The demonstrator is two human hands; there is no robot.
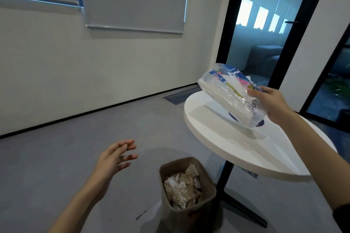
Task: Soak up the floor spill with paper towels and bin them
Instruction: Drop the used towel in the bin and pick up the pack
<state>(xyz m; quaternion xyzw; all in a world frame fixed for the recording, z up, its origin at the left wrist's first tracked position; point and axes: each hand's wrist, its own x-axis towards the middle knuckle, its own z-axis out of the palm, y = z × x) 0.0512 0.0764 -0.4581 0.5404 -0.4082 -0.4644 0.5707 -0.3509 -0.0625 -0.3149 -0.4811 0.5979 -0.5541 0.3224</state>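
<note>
My right hand point(272, 103) grips one end of a clear plastic pack of white paper towels point(227, 94), held tilted just above the round white table point(217, 138). My left hand point(115, 159) hovers open and empty over the grey floor, left of the bin. A brown plastic bin point(208, 193) stands on the floor below the table's edge, filled with crumpled, brown-stained paper towels point(183, 187). No wet spill shows on the floor.
The table's black post and feet point(238, 206) spread on the floor right of the bin. A white wall with lowered blinds point(132, 0) runs behind. A dark-framed glass door point(265, 30) stands behind the table. Grey floor point(56, 157) stretches to the left.
</note>
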